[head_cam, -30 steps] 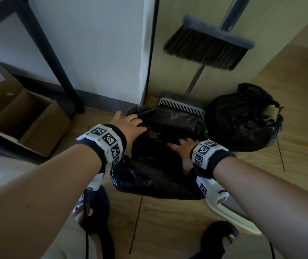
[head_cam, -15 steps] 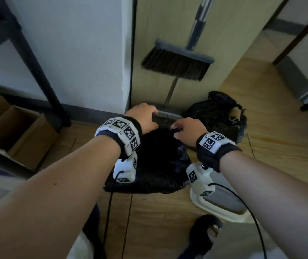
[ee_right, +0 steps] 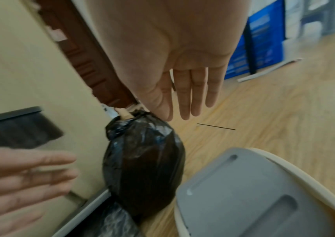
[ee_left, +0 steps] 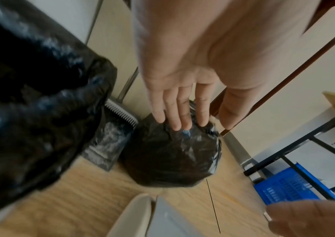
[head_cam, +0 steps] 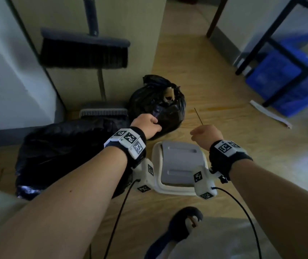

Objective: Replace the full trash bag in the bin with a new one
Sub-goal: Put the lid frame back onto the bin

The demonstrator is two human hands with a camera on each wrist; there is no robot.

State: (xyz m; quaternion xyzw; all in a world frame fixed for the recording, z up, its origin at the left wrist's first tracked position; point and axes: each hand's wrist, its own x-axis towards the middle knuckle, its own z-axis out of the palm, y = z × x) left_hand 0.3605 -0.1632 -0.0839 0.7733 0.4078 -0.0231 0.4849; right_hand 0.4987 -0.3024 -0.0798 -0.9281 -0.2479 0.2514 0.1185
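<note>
1. Sitting tied on the floor at 12 o'clock, the full trash bag (head_cam: 157, 105) is already out of the bin.
2. A fresh black liner (head_cam: 65, 152) drapes over the bin at 9 o'clock.
3. Left hand (head_cam: 146, 124), fingers straight, touches the full bag; right hand (head_cam: 206, 134) hangs empty and relaxed.
4. Remaining, by my judgement: refitting the swing lid (head_cam: 179, 165), lying at 6 o'clock.

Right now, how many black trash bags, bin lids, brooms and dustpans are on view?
Black trash bags: 2, the new bag over the bin and the tied full bag
Bin lids: 1
Brooms: 1
Dustpans: 1
Total: 5
</note>
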